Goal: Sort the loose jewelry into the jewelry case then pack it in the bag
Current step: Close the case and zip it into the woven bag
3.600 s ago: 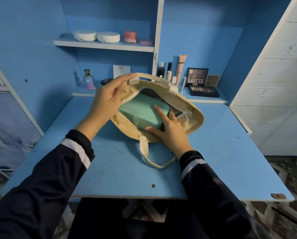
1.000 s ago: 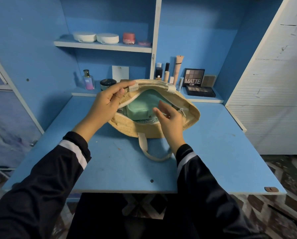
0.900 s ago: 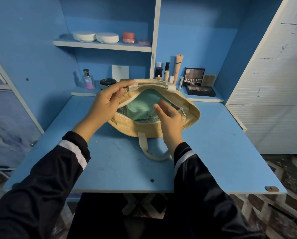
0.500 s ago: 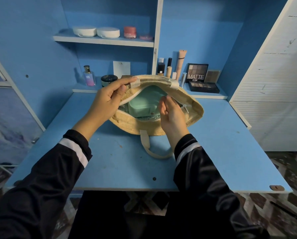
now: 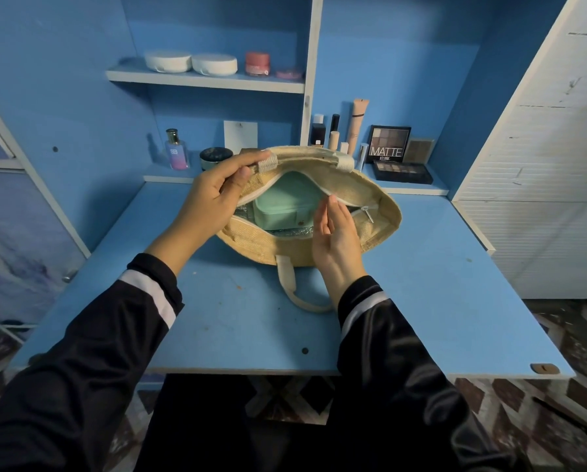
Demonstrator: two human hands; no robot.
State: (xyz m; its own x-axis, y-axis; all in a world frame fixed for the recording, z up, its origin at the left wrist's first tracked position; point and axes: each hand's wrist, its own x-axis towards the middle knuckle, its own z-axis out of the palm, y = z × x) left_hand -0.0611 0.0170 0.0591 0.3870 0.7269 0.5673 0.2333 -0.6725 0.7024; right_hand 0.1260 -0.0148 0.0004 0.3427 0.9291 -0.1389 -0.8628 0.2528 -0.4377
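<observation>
— Centre of frame, on the blue desk (image 5: 438, 301): what lies there?
— Woven bag (image 5: 251, 243), lying with its mouth gaping toward the camera. The mint jewelry case (image 5: 282, 206) sits inside it, lid closed, on a silvery lining, with its snap tab facing the viewer.
— Left hand?
— The left hand (image 5: 210, 199) pinches the bag's far rim, thumb and fingers clamped on it beside a webbing strap end, and holds that edge raised.
— Right hand?
— The right hand (image 5: 336, 233) is at the right side of the mouth, fingers straight, palm turned left, grasping nothing. Its fingertips are near the white zip edge; whether they touch it cannot be told. The zip pull (image 5: 368, 212) hangs just right of them.
— Surroundings?
— A loop strap (image 5: 287, 281) trails on the desk below the bag. Upper right of the bag is an eyeshadow palette (image 5: 389, 144) marked MATTE; upper left, a perfume bottle (image 5: 176, 151).
</observation>
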